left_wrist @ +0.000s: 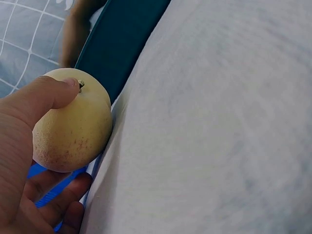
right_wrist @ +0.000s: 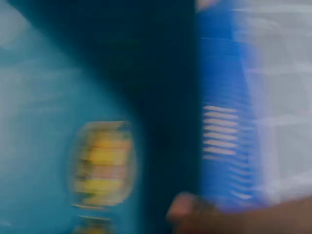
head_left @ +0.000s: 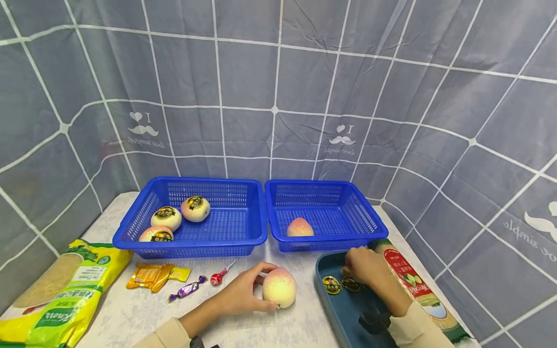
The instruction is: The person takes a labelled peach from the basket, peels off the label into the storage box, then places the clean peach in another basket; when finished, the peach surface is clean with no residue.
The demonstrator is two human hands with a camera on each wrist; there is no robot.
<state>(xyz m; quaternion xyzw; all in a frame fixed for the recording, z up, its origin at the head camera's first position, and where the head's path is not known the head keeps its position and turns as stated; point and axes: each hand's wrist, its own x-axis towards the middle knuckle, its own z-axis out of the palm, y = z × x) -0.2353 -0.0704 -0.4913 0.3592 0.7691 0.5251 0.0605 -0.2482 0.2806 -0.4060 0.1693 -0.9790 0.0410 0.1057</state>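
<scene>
My left hand (head_left: 245, 292) holds a pale yellow-pink peach (head_left: 279, 288) over the white tabletop. In the left wrist view its thumb lies beside the stem of the peach (left_wrist: 78, 126), fingers behind the fruit. My right hand (head_left: 365, 266) is down inside the far end of a teal tray (head_left: 328, 299), fingers bent. Beside it are two round black-and-gold stickers, one sticker (head_left: 331, 285) more visible than the other sticker (head_left: 350, 283). The right wrist view is blurred, showing a sticker (right_wrist: 103, 165) and a fingertip; whether the right fingers pinch anything I cannot tell.
Three stickered peaches lie in the left blue basket (head_left: 217, 250); an unstickered peach (head_left: 300, 227) is in the right blue basket (head_left: 335, 243). Wrapped candies (head_left: 150, 276), a lollipop (head_left: 219, 278) and a yellow Knorr bag (head_left: 74, 295) lie left. A red-and-green package (head_left: 409, 273) borders the tray.
</scene>
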